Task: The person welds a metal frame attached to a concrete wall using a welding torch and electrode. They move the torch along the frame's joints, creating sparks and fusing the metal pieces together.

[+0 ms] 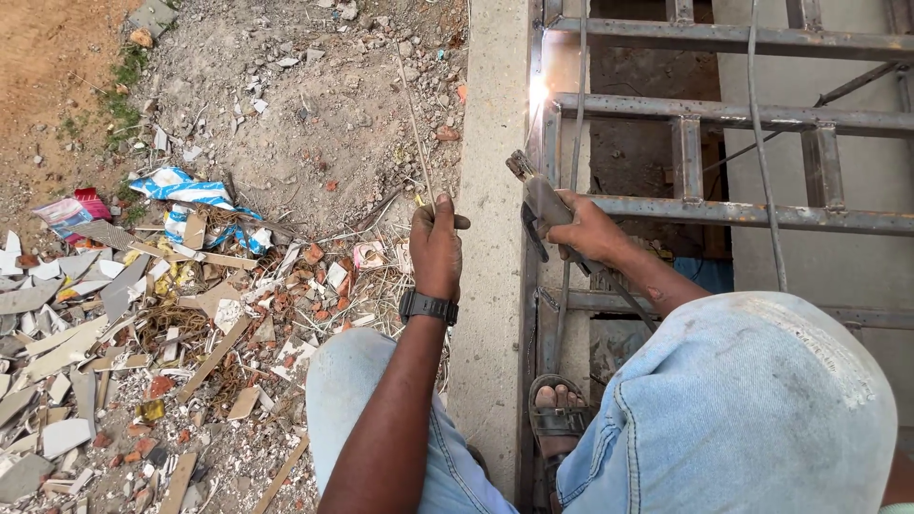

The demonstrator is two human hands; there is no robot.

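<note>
The steel grille frame (724,119) fills twelve to three o'clock, its welded joint glowing at twelve. The right hand (586,228) is clenched round the electrode holder (538,195); keeping the arc short and wrist steady would serve best. The left hand (436,249) pinches spare welding rods (415,124). Glare hides the rod tip; the frame's edges are cut off

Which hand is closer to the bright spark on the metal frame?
The right hand, holding the welding holder just below the spark. The left hand holds thin rods farther left, beyond the concrete edge.
</note>
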